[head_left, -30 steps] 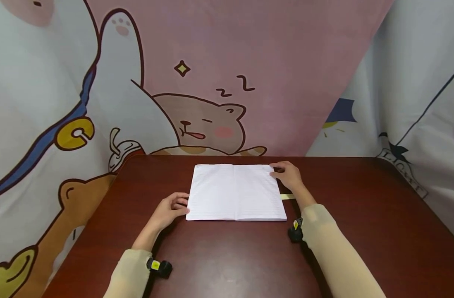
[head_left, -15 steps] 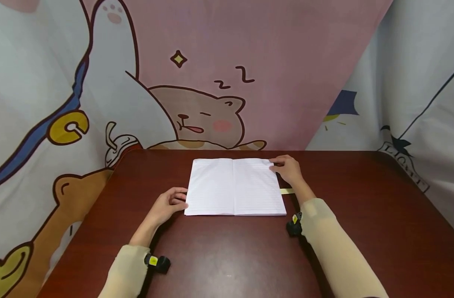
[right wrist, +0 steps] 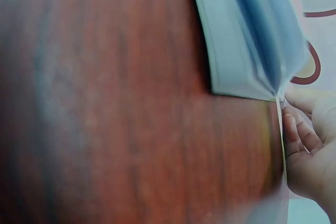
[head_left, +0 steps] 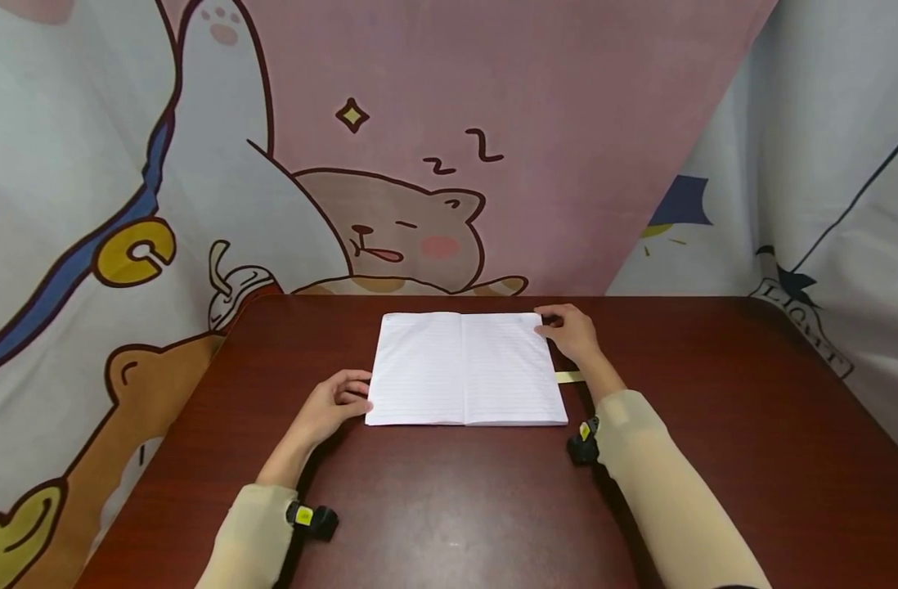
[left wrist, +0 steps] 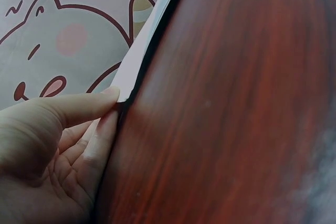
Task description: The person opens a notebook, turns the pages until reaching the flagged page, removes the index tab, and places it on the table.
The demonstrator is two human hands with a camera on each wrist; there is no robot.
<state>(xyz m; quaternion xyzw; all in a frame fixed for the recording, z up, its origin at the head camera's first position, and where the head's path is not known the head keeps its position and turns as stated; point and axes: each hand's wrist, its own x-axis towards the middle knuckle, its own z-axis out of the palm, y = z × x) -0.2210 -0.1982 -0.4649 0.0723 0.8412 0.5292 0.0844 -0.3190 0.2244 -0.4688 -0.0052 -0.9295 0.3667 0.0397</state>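
Note:
An open notebook [head_left: 419, 368] with white lined pages lies on the dark red-brown table. At its left edge near the lower corner, my left hand [head_left: 331, 413] pinches the edge; in the left wrist view the thumb [left wrist: 89, 107] lies on the page and the fingers curl below. My right hand [head_left: 572, 335] pinches the notebook's upper right corner between thumb and fingers. In the right wrist view, some pages [right wrist: 262, 30] bow up and fan apart towards that pinched corner. From under the right edge sticks a pale yellow strip [head_left: 570, 377], partly hidden.
The table [head_left: 449, 507] stretches around the notebook, with its far edge close behind. A cartoon-printed curtain [head_left: 567, 164] hangs behind and at both sides. Black wrist cameras, one on the left wrist [head_left: 315, 521] and one on the right [head_left: 583, 443], sit just above the tabletop.
The head view has shifted, so the table and notebook appear slightly higher. Both hands keep their places at the notebook's edges.

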